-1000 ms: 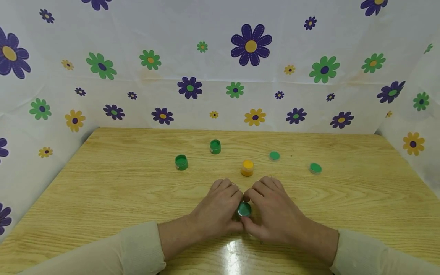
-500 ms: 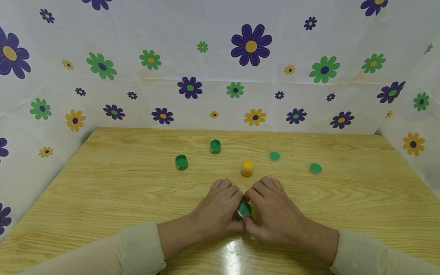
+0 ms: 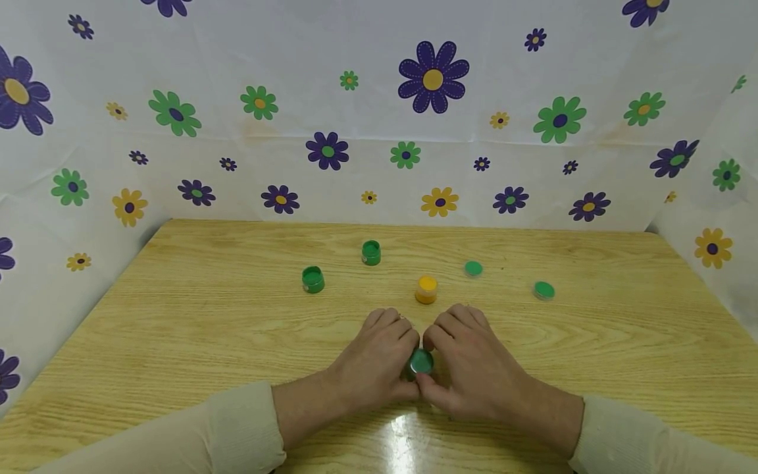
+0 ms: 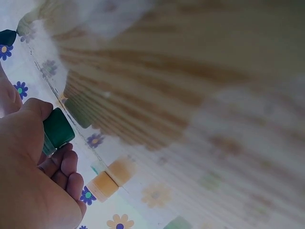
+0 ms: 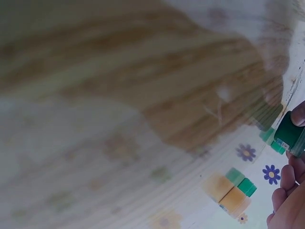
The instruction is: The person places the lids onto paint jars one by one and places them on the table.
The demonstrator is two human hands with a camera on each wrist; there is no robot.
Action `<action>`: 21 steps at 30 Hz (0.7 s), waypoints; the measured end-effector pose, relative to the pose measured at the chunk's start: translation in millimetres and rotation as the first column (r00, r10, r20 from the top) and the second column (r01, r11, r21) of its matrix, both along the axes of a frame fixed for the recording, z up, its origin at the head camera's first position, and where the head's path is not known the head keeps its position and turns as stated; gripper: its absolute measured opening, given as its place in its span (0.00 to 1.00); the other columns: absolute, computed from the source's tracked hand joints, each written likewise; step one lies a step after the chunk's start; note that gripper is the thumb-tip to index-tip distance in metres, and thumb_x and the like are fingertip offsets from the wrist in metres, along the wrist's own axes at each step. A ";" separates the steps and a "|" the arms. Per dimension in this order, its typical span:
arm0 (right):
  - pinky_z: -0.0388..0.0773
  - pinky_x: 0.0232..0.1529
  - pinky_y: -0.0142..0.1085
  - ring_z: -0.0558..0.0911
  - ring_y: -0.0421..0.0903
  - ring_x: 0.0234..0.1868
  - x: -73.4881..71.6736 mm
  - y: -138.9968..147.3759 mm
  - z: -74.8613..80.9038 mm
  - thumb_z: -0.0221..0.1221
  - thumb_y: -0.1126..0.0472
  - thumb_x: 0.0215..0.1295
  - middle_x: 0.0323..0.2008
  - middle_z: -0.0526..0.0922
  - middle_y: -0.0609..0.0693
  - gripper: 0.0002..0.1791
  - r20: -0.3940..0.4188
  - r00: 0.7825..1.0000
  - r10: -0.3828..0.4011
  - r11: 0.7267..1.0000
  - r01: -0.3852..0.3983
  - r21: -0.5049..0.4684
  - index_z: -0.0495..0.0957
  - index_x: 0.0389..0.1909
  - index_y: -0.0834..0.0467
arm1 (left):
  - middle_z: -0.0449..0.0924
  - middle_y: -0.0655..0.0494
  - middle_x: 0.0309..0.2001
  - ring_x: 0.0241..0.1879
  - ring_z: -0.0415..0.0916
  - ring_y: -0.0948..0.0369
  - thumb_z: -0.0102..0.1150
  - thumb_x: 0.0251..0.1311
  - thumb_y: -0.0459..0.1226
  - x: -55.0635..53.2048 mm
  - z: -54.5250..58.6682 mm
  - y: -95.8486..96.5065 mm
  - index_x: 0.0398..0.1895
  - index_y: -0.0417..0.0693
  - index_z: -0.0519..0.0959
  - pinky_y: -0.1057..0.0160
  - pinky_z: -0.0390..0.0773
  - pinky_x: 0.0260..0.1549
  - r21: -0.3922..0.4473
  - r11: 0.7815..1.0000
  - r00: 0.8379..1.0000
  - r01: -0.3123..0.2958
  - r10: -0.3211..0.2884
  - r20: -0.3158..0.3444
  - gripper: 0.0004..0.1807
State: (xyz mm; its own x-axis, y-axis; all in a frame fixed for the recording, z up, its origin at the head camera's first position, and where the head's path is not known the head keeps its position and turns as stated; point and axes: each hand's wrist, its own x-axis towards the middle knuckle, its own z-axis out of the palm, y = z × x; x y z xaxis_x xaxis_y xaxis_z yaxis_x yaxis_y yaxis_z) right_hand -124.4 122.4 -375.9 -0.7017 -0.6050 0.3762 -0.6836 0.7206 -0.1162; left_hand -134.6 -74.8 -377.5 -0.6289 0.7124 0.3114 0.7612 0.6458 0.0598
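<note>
In the head view a small green paint jar (image 3: 422, 361) stands near the front of the table between both hands. My left hand (image 3: 376, 361) grips its left side with curled fingers and thumb. From the right, my right hand (image 3: 474, 368) pinches it at the rim, thumb in front and forefinger behind. The left wrist view shows the jar's green body (image 4: 58, 128) between thumb and fingers, with a clear rim part. In the right wrist view the same jar (image 5: 288, 132) bears a small white label. Fingers hide much of its sides.
Beyond the hands stands an orange paint jar (image 3: 426, 290). Two open green jars (image 3: 312, 280) are farther back on the left. A green lid (image 3: 473, 268) and another green lid (image 3: 544, 290) lie to the right. A flowered cloth (image 3: 379, 112) hangs behind the wooden table (image 3: 237, 329).
My right thumb and forefinger have shifted slightly at the jar's rim, and a small gap now shows between the two hands' forefingers. The jar and everything else stay in place.
</note>
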 end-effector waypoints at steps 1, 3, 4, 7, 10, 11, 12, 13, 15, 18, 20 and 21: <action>0.68 0.53 0.43 0.68 0.41 0.41 -0.1 0.1 0.0 0.63 0.42 0.54 0.34 0.74 0.40 0.16 0.001 1.000 -0.002 1.000 0.002 0.001 0.76 0.32 0.49 | 0.76 0.63 0.33 0.38 0.65 0.62 0.72 0.48 0.57 0.0 0.0 -0.1 0.29 0.53 0.76 0.63 0.67 0.47 0.001 1.000 1.000 0.001 -0.001 -0.001 0.22; 0.68 0.53 0.42 0.69 0.41 0.41 0.0 0.1 0.0 0.63 0.41 0.54 0.34 0.74 0.39 0.16 0.004 1.000 -0.005 1.000 0.005 0.002 0.76 0.32 0.48 | 0.76 0.63 0.32 0.38 0.65 0.62 0.72 0.48 0.57 -0.1 0.0 -0.3 0.29 0.53 0.76 0.63 0.67 0.47 0.002 1.000 1.000 0.003 -0.003 -0.005 0.22; 0.68 0.53 0.42 0.69 0.41 0.42 0.0 0.1 -0.1 0.63 0.41 0.54 0.34 0.74 0.39 0.15 0.003 1.000 -0.005 1.000 0.005 0.001 0.76 0.32 0.48 | 0.76 0.63 0.32 0.38 0.65 0.62 0.72 0.48 0.57 -0.1 -0.1 -0.3 0.29 0.53 0.76 0.63 0.67 0.47 0.003 1.000 1.000 0.004 -0.004 -0.006 0.22; 0.68 0.53 0.42 0.69 0.41 0.41 0.0 -0.2 -0.3 0.63 0.42 0.55 0.33 0.74 0.39 0.15 -0.001 1.000 -0.006 1.000 0.006 -0.006 0.75 0.31 0.48 | 0.75 0.63 0.31 0.37 0.65 0.62 0.72 0.48 0.57 -0.1 -0.3 -0.4 0.29 0.53 0.76 0.63 0.66 0.46 0.005 1.000 1.000 0.006 -0.006 -0.006 0.22; 0.68 0.52 0.42 0.69 0.41 0.41 -0.2 -0.6 -0.7 0.63 0.42 0.55 0.33 0.73 0.39 0.15 -0.009 1.000 -0.006 1.000 0.006 -0.009 0.74 0.30 0.48 | 0.75 0.63 0.31 0.37 0.65 0.63 0.72 0.49 0.57 -0.3 -0.4 -0.2 0.28 0.53 0.75 0.63 0.66 0.46 0.008 1.000 1.000 0.007 -0.007 -0.008 0.21; 0.68 0.52 0.41 0.69 0.41 0.41 -0.2 -0.6 -0.8 0.63 0.42 0.55 0.32 0.73 0.39 0.15 -0.011 1.000 -0.006 1.000 0.006 -0.010 0.74 0.30 0.48 | 0.74 0.63 0.30 0.37 0.64 0.63 0.72 0.49 0.56 -0.4 -0.5 -0.1 0.28 0.53 0.75 0.63 0.66 0.46 0.009 1.000 1.000 0.007 -0.007 -0.009 0.21; 0.68 0.52 0.41 0.69 0.41 0.40 -0.2 -0.5 -0.9 0.63 0.42 0.55 0.32 0.73 0.39 0.15 -0.013 1.000 -0.006 1.000 0.005 -0.010 0.74 0.29 0.48 | 0.74 0.64 0.30 0.37 0.64 0.63 0.72 0.49 0.56 -0.5 -0.5 -0.1 0.28 0.53 0.75 0.63 0.66 0.46 0.010 1.000 1.000 0.007 -0.007 -0.010 0.21; 0.68 0.51 0.41 0.69 0.41 0.40 -0.1 -0.4 -1.0 0.64 0.42 0.55 0.32 0.73 0.39 0.15 -0.014 1.000 -0.005 1.000 0.005 -0.011 0.74 0.29 0.48 | 0.74 0.64 0.30 0.36 0.64 0.63 0.72 0.49 0.56 -0.7 -0.6 0.0 0.28 0.53 0.75 0.63 0.66 0.46 0.010 1.000 1.000 0.008 -0.007 -0.011 0.21; 0.68 0.51 0.41 0.69 0.41 0.40 -0.1 -0.3 -1.1 0.64 0.42 0.55 0.32 0.73 0.39 0.15 -0.018 1.000 -0.004 1.000 0.004 -0.012 0.74 0.29 0.48 | 0.74 0.64 0.30 0.36 0.64 0.63 0.72 0.49 0.56 -0.8 -0.8 0.1 0.27 0.53 0.75 0.63 0.66 0.46 0.011 1.000 1.000 0.007 -0.007 -0.013 0.20; 0.68 0.51 0.41 0.69 0.41 0.40 -0.3 -0.1 -1.5 0.64 0.43 0.56 0.31 0.73 0.40 0.15 -0.027 1.000 -0.002 1.000 0.001 -0.017 0.74 0.29 0.48 | 0.73 0.64 0.30 0.36 0.64 0.63 0.72 0.48 0.55 -0.8 -1.1 0.3 0.27 0.53 0.75 0.64 0.66 0.46 0.010 1.000 1.000 0.006 -0.006 -0.017 0.20; 0.68 0.51 0.41 0.69 0.41 0.39 -0.7 -0.2 -1.8 0.64 0.43 0.56 0.31 0.73 0.40 0.15 -0.035 0.999 -0.001 1.000 0.000 -0.021 0.74 0.28 0.48 | 0.74 0.64 0.30 0.36 0.64 0.63 0.72 0.48 0.54 -0.7 -1.3 0.3 0.27 0.53 0.75 0.64 0.66 0.46 0.006 1.000 1.000 0.005 -0.005 -0.022 0.20; 0.68 0.51 0.41 0.68 0.41 0.39 -0.9 -0.2 -2.0 0.64 0.43 0.56 0.30 0.73 0.40 0.15 -0.039 0.999 -0.001 1.000 0.001 -0.023 0.74 0.28 0.48 | 0.74 0.64 0.30 0.36 0.64 0.63 0.72 0.48 0.54 -0.7 -1.3 0.3 0.27 0.53 0.75 0.64 0.66 0.46 0.005 1.000 1.000 0.005 -0.005 -0.023 0.20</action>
State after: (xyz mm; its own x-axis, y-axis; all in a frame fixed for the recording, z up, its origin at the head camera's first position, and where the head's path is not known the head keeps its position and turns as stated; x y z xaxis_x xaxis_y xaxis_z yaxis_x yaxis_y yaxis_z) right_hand -125.3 122.2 -377.9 -0.6868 -0.5952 0.4171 -0.6872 0.7187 -0.1060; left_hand -135.3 -74.5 -378.8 -0.6181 0.7138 0.3294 0.7655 0.6417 0.0459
